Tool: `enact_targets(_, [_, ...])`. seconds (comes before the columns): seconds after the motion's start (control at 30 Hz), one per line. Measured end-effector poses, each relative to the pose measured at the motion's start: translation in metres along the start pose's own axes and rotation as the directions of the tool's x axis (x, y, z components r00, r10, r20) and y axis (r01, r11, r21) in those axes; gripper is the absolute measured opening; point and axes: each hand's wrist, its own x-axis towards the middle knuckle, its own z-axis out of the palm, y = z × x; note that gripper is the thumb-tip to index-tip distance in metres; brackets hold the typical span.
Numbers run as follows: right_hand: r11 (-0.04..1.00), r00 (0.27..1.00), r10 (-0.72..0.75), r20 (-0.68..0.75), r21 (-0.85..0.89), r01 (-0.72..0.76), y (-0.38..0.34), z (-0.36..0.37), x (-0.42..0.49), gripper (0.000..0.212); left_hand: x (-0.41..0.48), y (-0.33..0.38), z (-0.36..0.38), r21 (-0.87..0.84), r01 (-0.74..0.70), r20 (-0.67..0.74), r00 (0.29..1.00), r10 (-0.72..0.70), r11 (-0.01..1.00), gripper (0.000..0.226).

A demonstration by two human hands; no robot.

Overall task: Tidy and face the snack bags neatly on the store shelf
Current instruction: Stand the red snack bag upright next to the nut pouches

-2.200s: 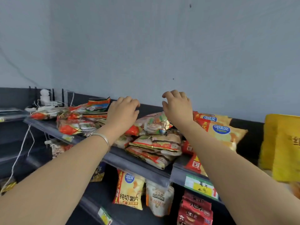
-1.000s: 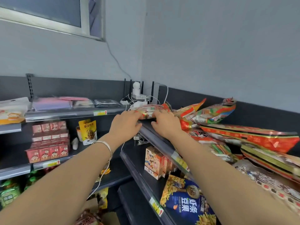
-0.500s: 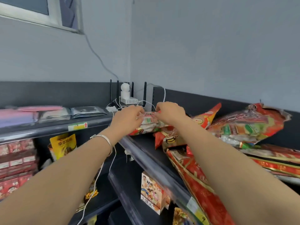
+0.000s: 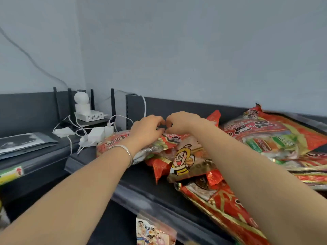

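Dark shelf (image 4: 141, 184) under a grey wall: the left hand (image 4: 146, 128) and right hand (image 4: 180, 122) curl their fingers over the far edge of one red snack bag (image 4: 113, 142) lying flat at the left end. Three more lie beside it: a bee-printed bag (image 4: 184, 160), a large bag (image 4: 265, 135) behind, a long bag (image 4: 221, 206) in front.

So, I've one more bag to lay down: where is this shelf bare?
Bare shelf in front of the leftmost red bag, left of the bee bag. Crowded: piled snack bags at right, white chargers in the corner.
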Motion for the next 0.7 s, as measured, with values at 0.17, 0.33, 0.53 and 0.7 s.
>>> enact_targets(0.17, [0.977, 0.977, 0.215, -0.014, 0.009, -0.214, 0.013, 0.001, -0.010, 0.029, 0.015, -0.021, 0.006, -0.083, -0.097, 0.030, 0.994, 0.100, 0.992, 0.028])
enact_targets(0.33, [0.859, 0.845, 0.507, -0.172, 0.023, -0.511, 0.024, 0.007, -0.034, 0.042, 0.019, -0.012, 0.021, -0.145, -0.224, 0.071, 0.969, 0.236, 0.964, 0.030])
enact_targets(0.53, [0.697, 0.721, 0.692, -0.041, 0.298, -0.652, 0.034, 0.002, -0.049, 0.065, 0.018, 0.009, 0.042, -0.071, -0.309, 0.130, 0.940, 0.316, 0.948, 0.048])
enact_targets(0.7, [0.584, 0.671, 0.737, 0.073, 0.430, -0.688, 0.036, 0.005, -0.039, 0.096, 0.019, 0.010, 0.056, -0.108, -0.243, 0.240, 0.935, 0.262, 0.964, 0.050])
